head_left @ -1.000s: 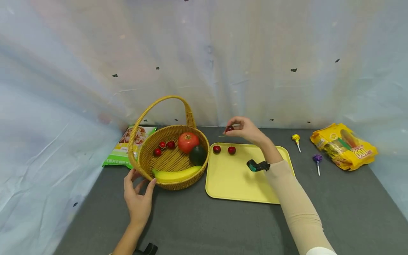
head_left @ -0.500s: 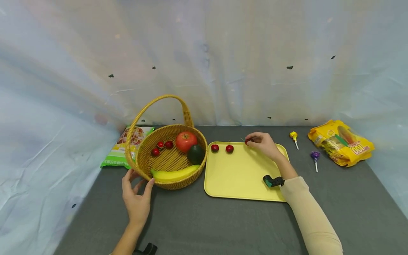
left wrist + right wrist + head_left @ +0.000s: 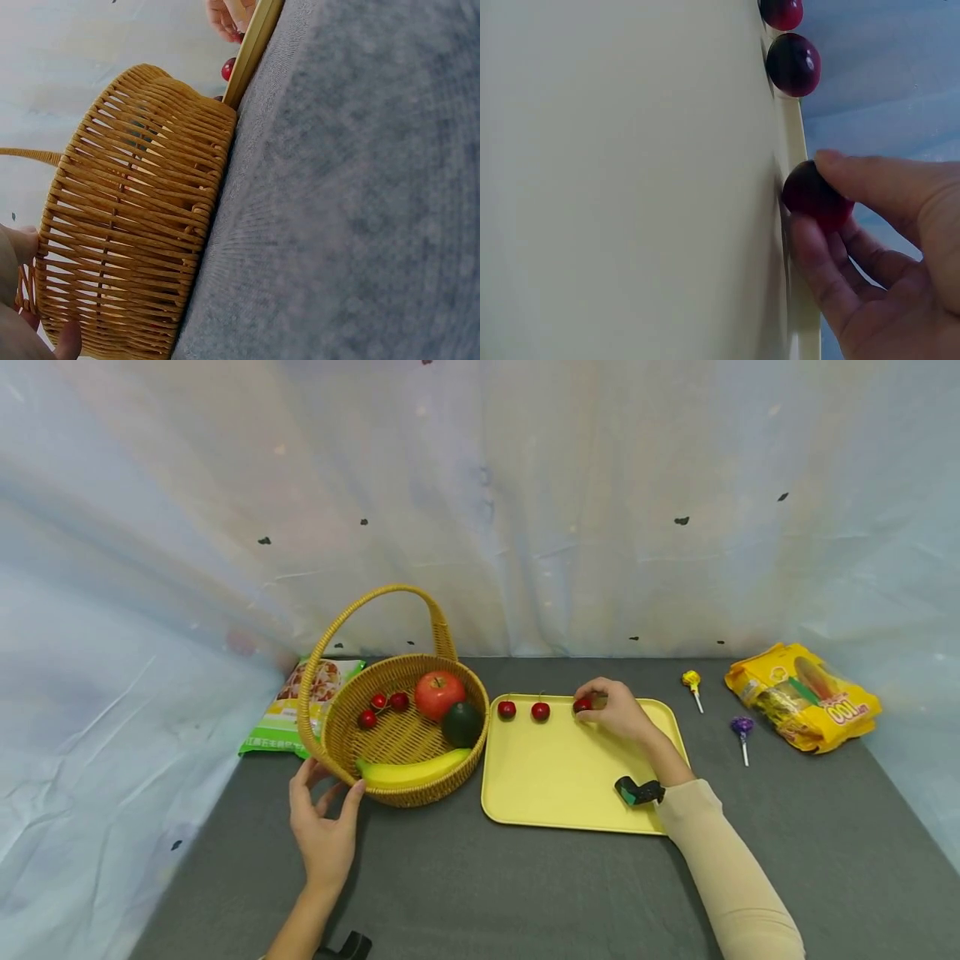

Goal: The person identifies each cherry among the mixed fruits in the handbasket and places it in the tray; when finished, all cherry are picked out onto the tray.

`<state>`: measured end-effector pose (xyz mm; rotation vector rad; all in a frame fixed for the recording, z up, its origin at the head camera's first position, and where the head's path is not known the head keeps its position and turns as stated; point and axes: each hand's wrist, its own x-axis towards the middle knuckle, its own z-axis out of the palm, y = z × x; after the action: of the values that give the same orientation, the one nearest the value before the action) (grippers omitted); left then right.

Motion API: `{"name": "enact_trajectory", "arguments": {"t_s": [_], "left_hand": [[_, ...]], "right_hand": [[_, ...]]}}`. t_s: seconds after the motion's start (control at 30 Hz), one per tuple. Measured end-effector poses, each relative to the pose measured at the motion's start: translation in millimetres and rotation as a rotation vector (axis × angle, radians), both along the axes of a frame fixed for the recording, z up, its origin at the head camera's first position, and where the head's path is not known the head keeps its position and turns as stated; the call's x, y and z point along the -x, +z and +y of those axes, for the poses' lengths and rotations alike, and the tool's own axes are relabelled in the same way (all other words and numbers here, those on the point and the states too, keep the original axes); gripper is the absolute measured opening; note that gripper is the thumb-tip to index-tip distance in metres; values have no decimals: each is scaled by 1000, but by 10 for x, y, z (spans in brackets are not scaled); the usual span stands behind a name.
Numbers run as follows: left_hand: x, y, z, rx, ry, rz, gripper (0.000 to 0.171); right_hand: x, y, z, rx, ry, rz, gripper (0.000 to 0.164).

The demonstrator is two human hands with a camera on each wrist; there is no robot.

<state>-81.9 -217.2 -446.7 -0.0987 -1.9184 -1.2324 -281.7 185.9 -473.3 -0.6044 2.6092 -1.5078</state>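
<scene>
My right hand (image 3: 622,714) pinches a dark red cherry (image 3: 581,704) between thumb and fingers at the far edge of the yellow tray (image 3: 562,777). In the right wrist view that cherry (image 3: 817,196) sits low against the tray's raised rim. Left of it in the head view, a cherry (image 3: 540,712) and another cherry (image 3: 507,710) lie along the same edge. My left hand (image 3: 324,831) grips the near left rim of the wicker basket (image 3: 405,739), its thumb outside the wall in the left wrist view. Inside are several red cherries (image 3: 399,702), an apple (image 3: 440,695), an avocado (image 3: 462,725) and a banana (image 3: 416,771).
A green and white snack bag (image 3: 281,722) lies behind the basket's left side. To the right of the tray are a yellow lollipop (image 3: 692,680), a purple lollipop (image 3: 742,727) and a yellow snack bag (image 3: 806,697). A pale curtain (image 3: 525,527) hangs behind the grey table (image 3: 480,885).
My right hand has carried the cherry from beyond the tray rightward and down to its far edge, then shifted slightly left. My left hand stays on the basket rim.
</scene>
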Motion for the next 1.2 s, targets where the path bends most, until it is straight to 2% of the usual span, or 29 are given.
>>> {"name": "enact_trajectory", "arguments": {"t_s": [0.3, 0.4, 0.47, 0.53, 0.63, 0.7, 1.03, 1.2], "left_hand": [[1, -2, 5, -11, -5, 4, 69], [1, -1, 5, -12, -6, 4, 69], [3, 0, 4, -12, -7, 5, 68], [3, 1, 4, -10, -6, 4, 68], [-3, 5, 4, -11, -1, -6, 68], [-10, 11, 5, -14, 1, -18, 68], [-13, -4, -8, -33, -6, -28, 68], [-10, -2, -11, -21, -5, -23, 68]], "right_hand": [[6, -24, 9, -15, 46, 26, 29], [-86, 116, -34, -10, 69, 22, 29], [-95, 130, -44, -5, 77, 17, 29], [-91, 123, -41, -7, 77, 20, 28], [-5, -21, 0, -3, 71, 28, 28], [-4, -31, 5, -3, 74, 35, 27], [-10, 77, -26, 27, 93, 45, 24], [21, 99, -41, -8, 103, 36, 23]]}}
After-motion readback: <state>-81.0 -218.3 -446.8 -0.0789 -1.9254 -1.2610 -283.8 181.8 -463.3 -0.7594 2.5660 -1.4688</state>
